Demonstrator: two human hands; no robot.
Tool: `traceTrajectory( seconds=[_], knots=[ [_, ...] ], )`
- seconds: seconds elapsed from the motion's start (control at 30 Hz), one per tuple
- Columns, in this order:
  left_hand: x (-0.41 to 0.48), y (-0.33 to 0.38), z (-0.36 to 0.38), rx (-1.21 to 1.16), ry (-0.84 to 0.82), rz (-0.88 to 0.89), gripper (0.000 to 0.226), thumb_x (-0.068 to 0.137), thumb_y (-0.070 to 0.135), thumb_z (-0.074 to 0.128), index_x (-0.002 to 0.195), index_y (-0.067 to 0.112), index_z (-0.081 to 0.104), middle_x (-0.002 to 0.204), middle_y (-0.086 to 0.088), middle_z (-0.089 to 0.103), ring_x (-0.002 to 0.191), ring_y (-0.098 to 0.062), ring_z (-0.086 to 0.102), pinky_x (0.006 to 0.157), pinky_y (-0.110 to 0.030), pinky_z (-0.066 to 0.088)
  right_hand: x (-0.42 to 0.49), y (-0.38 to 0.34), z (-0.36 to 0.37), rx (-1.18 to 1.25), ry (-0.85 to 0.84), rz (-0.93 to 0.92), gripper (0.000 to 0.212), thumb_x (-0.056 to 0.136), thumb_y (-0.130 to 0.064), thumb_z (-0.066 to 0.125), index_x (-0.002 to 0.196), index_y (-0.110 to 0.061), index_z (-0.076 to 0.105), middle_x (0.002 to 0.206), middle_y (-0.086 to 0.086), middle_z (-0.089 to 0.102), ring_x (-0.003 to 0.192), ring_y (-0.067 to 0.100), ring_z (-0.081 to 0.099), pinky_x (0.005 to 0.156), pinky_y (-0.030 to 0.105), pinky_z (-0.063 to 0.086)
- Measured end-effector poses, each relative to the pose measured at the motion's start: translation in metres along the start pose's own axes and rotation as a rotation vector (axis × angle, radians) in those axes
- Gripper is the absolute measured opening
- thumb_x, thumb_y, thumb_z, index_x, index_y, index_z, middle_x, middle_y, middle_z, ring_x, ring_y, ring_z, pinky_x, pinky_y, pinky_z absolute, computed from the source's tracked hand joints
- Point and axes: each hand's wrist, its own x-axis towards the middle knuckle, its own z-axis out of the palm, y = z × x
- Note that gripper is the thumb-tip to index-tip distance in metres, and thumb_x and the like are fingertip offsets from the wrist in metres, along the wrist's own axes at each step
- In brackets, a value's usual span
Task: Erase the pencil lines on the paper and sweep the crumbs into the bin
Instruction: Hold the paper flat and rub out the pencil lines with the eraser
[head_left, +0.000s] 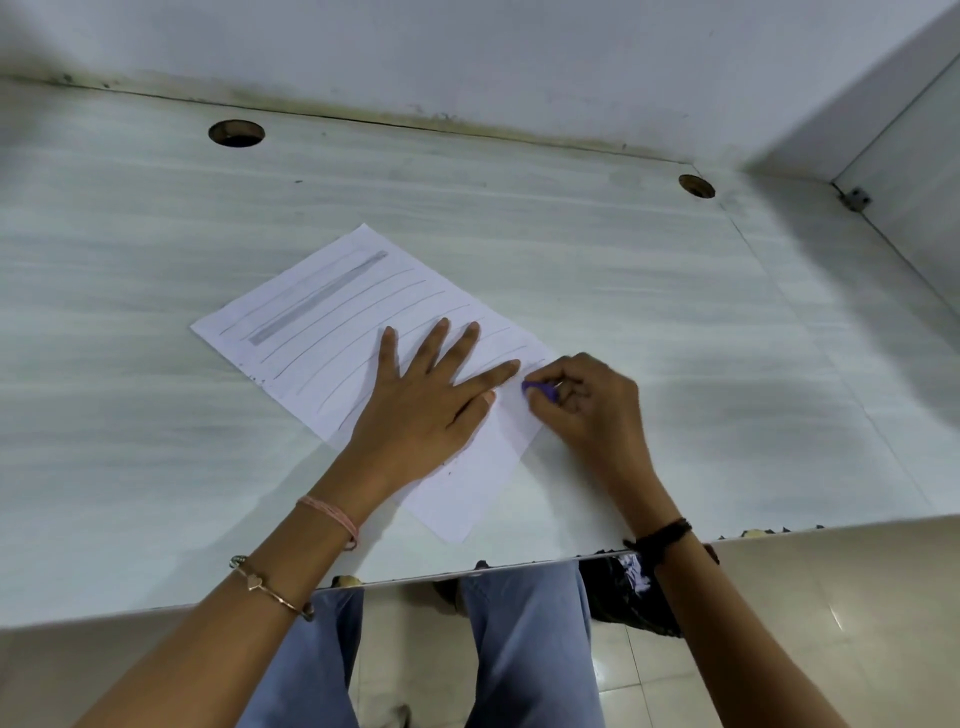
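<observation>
Paper (322, 312) lies pinned under the flat left hand (426, 405) while the right hand (582, 400) pinches a purple eraser (540, 389).

Both forearms are bare. Just behind the left hand (431, 410), a pink thread band (332, 514) circles the wrist. Nearer along that arm sits a thin gold bangle (270, 587) with a small heart charm. Behind the right hand (582, 400) is a dark braided wristband (667, 535). The legs wear pale blue trousers (524, 649).
</observation>
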Motion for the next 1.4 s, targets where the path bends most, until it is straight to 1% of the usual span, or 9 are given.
traceTrajectory(
  seconds=[0.13, 0.37, 0.47, 0.6, 0.77, 0.93, 1.07, 1.23, 1.4],
  knots=[
    [0.0, 0.0, -0.002, -0.017, -0.014, 0.006, 0.056, 0.091, 0.052, -0.009, 0.146, 0.058, -0.003, 0.163, 0.009, -0.005, 0.149, -0.02, -0.009, 0.114, -0.063, -0.006, 0.012, 0.01, -0.012, 0.06, 0.082, 0.125, 0.014, 0.074, -0.006, 0.072, 0.079, -0.019, 0.072, 0.08, 0.0, 0.068, 0.069, 0.016, 0.063, 0.069, 0.034, 0.053],
    [0.0, 0.0, -0.002, -0.011, -0.005, 0.002, 0.057, 0.091, 0.052, -0.009, 0.146, 0.057, 0.0, 0.163, 0.008, -0.003, 0.15, -0.021, -0.007, 0.114, -0.063, -0.005, 0.005, 0.004, -0.006, 0.019, 0.008, 0.073, 0.016, 0.073, -0.006, 0.072, 0.077, -0.021, 0.072, 0.078, 0.0, 0.068, 0.06, 0.009, 0.056, 0.063, 0.021, 0.046],
    [0.0, 0.0, -0.003, -0.017, -0.023, 0.0, 0.058, 0.089, 0.052, -0.01, 0.146, 0.057, -0.001, 0.163, 0.008, -0.006, 0.149, -0.02, -0.009, 0.113, -0.063, -0.006, 0.02, 0.013, -0.019, 0.061, 0.112, 0.172, 0.013, 0.076, -0.007, 0.071, 0.077, -0.02, 0.071, 0.08, 0.0, 0.069, 0.067, 0.013, 0.062, 0.065, 0.022, 0.048],
    [-0.001, 0.001, -0.003, -0.034, -0.01, 0.001, 0.057, 0.09, 0.051, -0.008, 0.146, 0.058, -0.001, 0.163, 0.008, -0.005, 0.149, -0.02, -0.009, 0.114, -0.063, -0.006, 0.005, 0.006, -0.006, 0.008, -0.001, 0.058, 0.013, 0.074, -0.007, 0.072, 0.077, -0.019, 0.071, 0.078, -0.001, 0.066, 0.062, 0.009, 0.057, 0.064, 0.022, 0.048],
    [0.0, 0.001, -0.003, -0.02, -0.023, -0.005, 0.058, 0.089, 0.051, -0.01, 0.146, 0.058, -0.002, 0.163, 0.009, -0.006, 0.149, -0.019, -0.01, 0.114, -0.063, -0.006, 0.021, 0.011, -0.017, 0.04, 0.111, 0.143, 0.01, 0.076, -0.007, 0.072, 0.078, -0.017, 0.071, 0.08, 0.002, 0.068, 0.067, 0.016, 0.062, 0.068, 0.029, 0.05],
    [0.0, 0.0, -0.001, -0.024, -0.026, -0.008, 0.057, 0.09, 0.052, -0.01, 0.145, 0.058, -0.002, 0.163, 0.009, -0.006, 0.149, -0.019, -0.011, 0.114, -0.062, -0.008, 0.004, 0.001, -0.002, -0.015, -0.017, 0.044, 0.015, 0.073, -0.006, 0.074, 0.076, -0.02, 0.07, 0.076, -0.002, 0.065, 0.061, 0.008, 0.055, 0.061, 0.012, 0.042],
    [0.001, 0.0, -0.002, -0.028, -0.036, -0.009, 0.058, 0.089, 0.052, -0.011, 0.146, 0.058, -0.002, 0.162, 0.009, -0.007, 0.149, -0.019, -0.011, 0.114, -0.063, -0.006, 0.021, 0.013, -0.018, 0.013, 0.107, 0.152, 0.012, 0.076, -0.006, 0.072, 0.077, -0.017, 0.069, 0.081, 0.004, 0.066, 0.067, 0.017, 0.058, 0.067, 0.029, 0.049],
    [0.0, 0.0, -0.006, -0.045, -0.056, 0.002, 0.061, 0.087, 0.054, -0.012, 0.146, 0.057, 0.0, 0.162, 0.01, -0.006, 0.149, -0.018, -0.01, 0.115, -0.061, -0.006, -0.001, -0.003, 0.002, 0.007, -0.07, 0.009, 0.014, 0.074, -0.007, 0.074, 0.077, -0.02, 0.069, 0.079, 0.003, 0.066, 0.061, 0.012, 0.056, 0.064, 0.027, 0.048],
    [0.002, -0.008, -0.013, -0.288, -0.021, -0.02, 0.045, 0.103, 0.031, 0.032, 0.146, 0.044, 0.031, 0.161, 0.012, 0.013, 0.149, -0.01, 0.001, 0.117, -0.05, -0.01, 0.015, 0.006, -0.009, 0.032, 0.063, 0.134, 0.009, 0.077, -0.007, 0.072, 0.079, -0.016, 0.069, 0.083, 0.005, 0.066, 0.065, 0.016, 0.057, 0.065, 0.026, 0.046]
  ],
)
